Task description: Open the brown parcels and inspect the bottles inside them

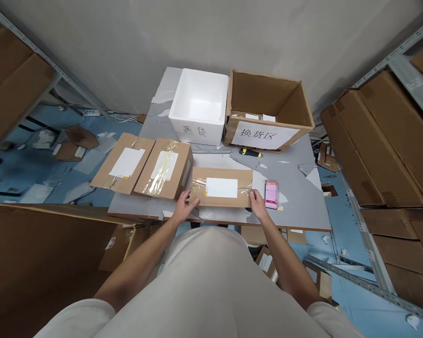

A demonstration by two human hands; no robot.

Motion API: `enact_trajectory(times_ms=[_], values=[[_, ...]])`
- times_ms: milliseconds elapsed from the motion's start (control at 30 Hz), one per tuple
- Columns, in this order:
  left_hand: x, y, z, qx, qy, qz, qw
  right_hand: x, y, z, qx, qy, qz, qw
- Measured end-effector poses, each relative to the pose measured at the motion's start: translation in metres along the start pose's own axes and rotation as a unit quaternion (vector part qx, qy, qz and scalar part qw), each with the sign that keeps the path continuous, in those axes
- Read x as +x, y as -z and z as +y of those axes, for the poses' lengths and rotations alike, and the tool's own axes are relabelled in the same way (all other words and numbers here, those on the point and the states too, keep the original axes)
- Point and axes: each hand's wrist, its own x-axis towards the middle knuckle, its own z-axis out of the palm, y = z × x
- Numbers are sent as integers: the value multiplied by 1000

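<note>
A taped cardboard box [199, 180] with a white label lies at the table's front edge, between my two hands. My left hand [185, 205] grips its left end near the lower corner, thumb on top. At the right end, my right hand [257, 203] holds the lower right corner. Just left of it stand two more taped boxes, one brown box [181, 173] and another [102, 176] at the table's left side, each with a white label. A phone [271, 194] with a lit screen lies right of my right hand.
Behind are a white foam box [197, 112] and an open cardboard box [268, 91] holding small white items. A yellow and black cutter [251, 153] lies before them. Shelving with cartons [373, 145] stands right; a large open carton [49, 253] is at lower left.
</note>
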Motion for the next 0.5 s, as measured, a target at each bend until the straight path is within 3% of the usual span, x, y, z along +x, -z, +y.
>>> enact_trajectory(times_ms=[267,500], values=[[11,-1,-9,27,-40,-12,999,5,-8,1,56,-5,-22,998],[13,-11,-41,52,-83,6,995,3,-17,34,189,-44,-41,980]])
